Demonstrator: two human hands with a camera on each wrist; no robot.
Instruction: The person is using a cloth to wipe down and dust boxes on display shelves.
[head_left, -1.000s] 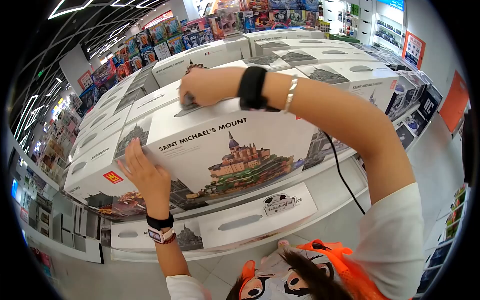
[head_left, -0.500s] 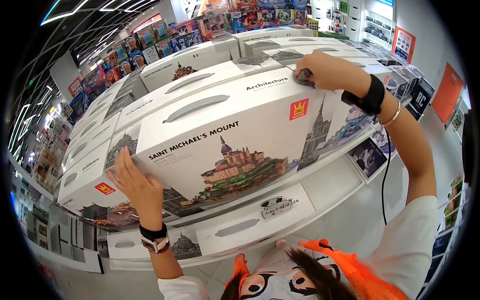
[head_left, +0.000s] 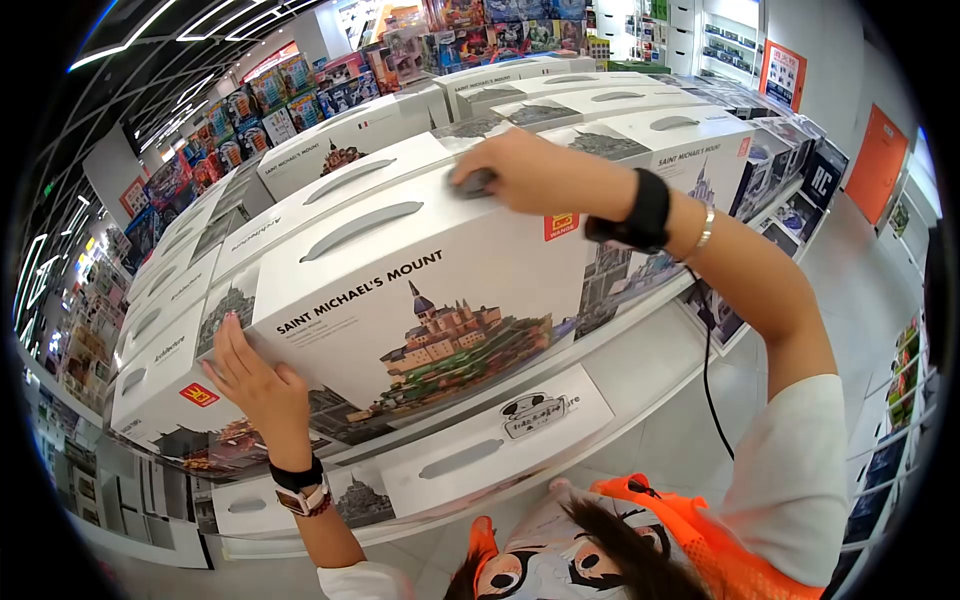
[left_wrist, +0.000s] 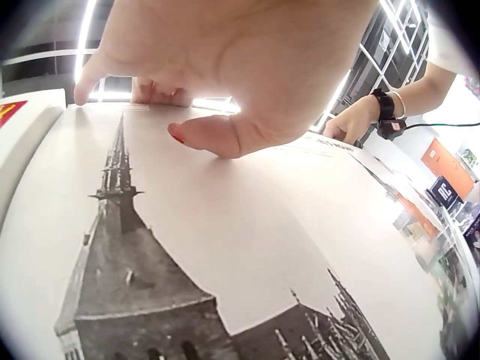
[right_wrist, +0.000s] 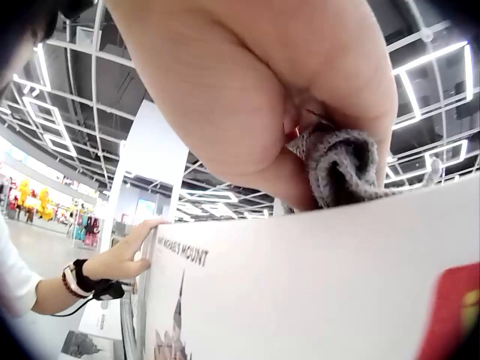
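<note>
A large white box (head_left: pixel 430 290) printed "SAINT MICHAEL'S MOUNT" lies at the front of the display, a grey handle (head_left: pixel 362 230) on its top. The right hand (head_left: pixel 540 172) grips a bunched grey cloth (head_left: pixel 472 184) against the top face, right of the handle; in the right wrist view the cloth (right_wrist: pixel 343 169) shows between curled fingers and the box top. At the box's left front corner the left hand (head_left: pixel 258 385) rests with fingers spread and fairly straight. The left wrist view shows the left hand (left_wrist: pixel 225 67) over the printed end of the box.
More white boxes (head_left: pixel 355 140) stand behind and to the left. Below, another box (head_left: pixel 500 435) lies on a white shelf (head_left: pixel 640 385). A black cable (head_left: pixel 708 375) hangs from the right wrist. Colourful toy boxes (head_left: pixel 350 85) fill the back.
The right hand with the cloth moved from the handle to the box's right end, then back left to beside the handle. The left hand stays at the left corner.
</note>
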